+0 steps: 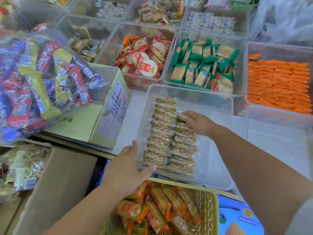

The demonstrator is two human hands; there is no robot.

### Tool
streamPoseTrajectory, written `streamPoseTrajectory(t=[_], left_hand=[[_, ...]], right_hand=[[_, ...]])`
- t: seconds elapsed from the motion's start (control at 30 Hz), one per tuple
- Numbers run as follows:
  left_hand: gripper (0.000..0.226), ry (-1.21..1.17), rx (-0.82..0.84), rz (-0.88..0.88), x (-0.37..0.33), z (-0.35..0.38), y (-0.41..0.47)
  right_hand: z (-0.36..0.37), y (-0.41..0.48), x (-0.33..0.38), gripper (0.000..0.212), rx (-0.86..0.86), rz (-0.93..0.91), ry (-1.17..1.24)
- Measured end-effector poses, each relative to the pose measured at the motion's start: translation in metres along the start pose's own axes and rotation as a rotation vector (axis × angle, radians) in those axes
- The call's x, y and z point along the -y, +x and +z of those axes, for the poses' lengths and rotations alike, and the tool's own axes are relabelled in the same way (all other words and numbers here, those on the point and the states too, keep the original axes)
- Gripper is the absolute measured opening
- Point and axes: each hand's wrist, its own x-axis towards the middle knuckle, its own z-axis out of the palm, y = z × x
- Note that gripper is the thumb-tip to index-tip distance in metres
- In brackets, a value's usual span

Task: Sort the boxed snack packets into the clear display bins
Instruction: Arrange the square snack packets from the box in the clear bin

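Nearby, carton [94, 119] left of clear bin [211, 102], basket [207, 204] nearer; left grip [128, 165] flat on bin corner, right grip [198, 122] around packet [181, 117].

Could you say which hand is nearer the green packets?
Right: the right hand holds a packet inside the tray, short of the green packets; the left hand touches the tray's near-left corner.

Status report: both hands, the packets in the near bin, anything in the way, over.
Left hand braced on clear bin corner. Right hand pinching packet at second row's far end. Bin's right half free.
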Motion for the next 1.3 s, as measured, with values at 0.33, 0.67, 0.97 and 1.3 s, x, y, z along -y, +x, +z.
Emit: streamPoseTrajectory(t=[0.33,0.67,0.97,1.3], left_hand=[[0.120,0.026,0.010,-0.013,0.001,0.002,0.003],[0.109,-0.008,0.072,0.010,0.000,-0.006,0.002],[0.082,-0.264,-0.130,0.164,0.041,-0.041,-0.056],[0.053,-0.424,-0.486,-0.111,0.226,-0.071,-0.168]], right_hand=[[0.010,0.008,-0.008,0.038,0.051,-0.049,0.001],[0.016,0.001,-0.007,0.057,0.016,-0.028,-0.164],[0.025,-0.069,0.048,0.049,-0.392,-0.075,0.100],[0.183,-0.175,0.246,0.023,-0.294,-0.615,0.161]])
